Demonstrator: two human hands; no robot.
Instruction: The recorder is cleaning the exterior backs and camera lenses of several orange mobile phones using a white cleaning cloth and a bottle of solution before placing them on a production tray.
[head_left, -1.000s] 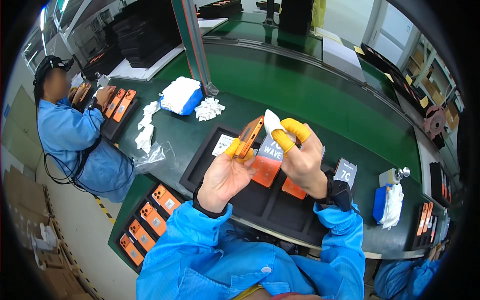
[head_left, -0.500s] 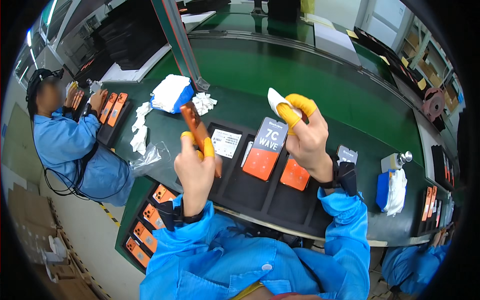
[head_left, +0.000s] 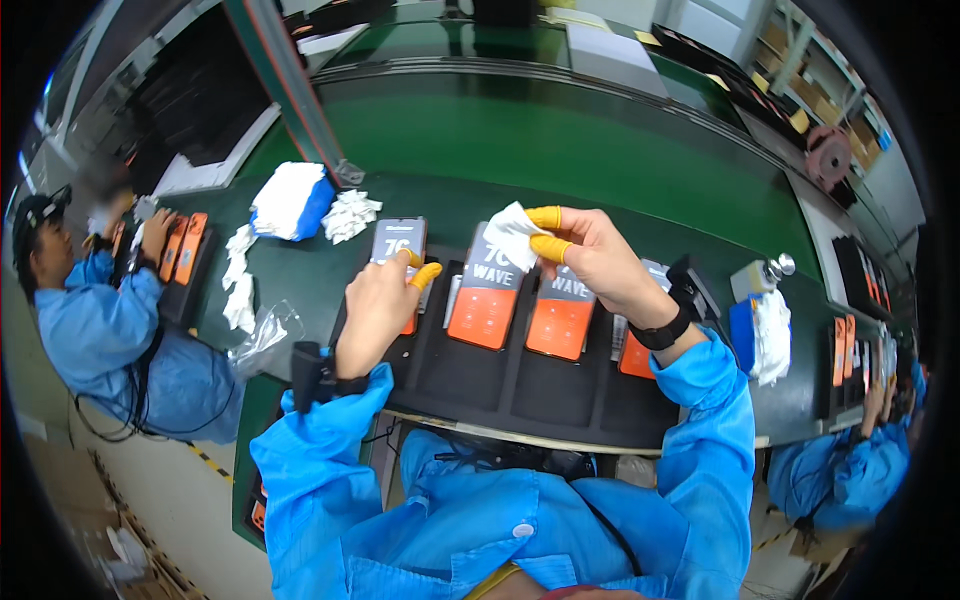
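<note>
My left hand (head_left: 378,303), with yellow finger cots, is closed over a phone (head_left: 400,236) at the left end of the black tray (head_left: 468,384). That phone lies screen up, its middle covered by my fingers. My right hand (head_left: 597,258), also in yellow finger cots, pinches a crumpled white cloth (head_left: 514,236) above the tray. Below the cloth are two more phones with grey and orange screens, the left one (head_left: 482,318) and the right one (head_left: 556,327). Another phone (head_left: 635,355) is partly hidden under my right wrist.
A blue-and-white pack of wipes (head_left: 290,200) stands at the back left, beside crumpled wipes (head_left: 351,215) and a plastic bag (head_left: 265,338). On the right are a dispenser bottle (head_left: 757,277) and another wipe pack (head_left: 765,335). Co-workers sit at left (head_left: 105,310) and right (head_left: 850,465).
My left hand has lowered the phone from the air into the tray, turning it screen up. My right hand has moved slightly left and down with the cloth. The view has shifted right.
</note>
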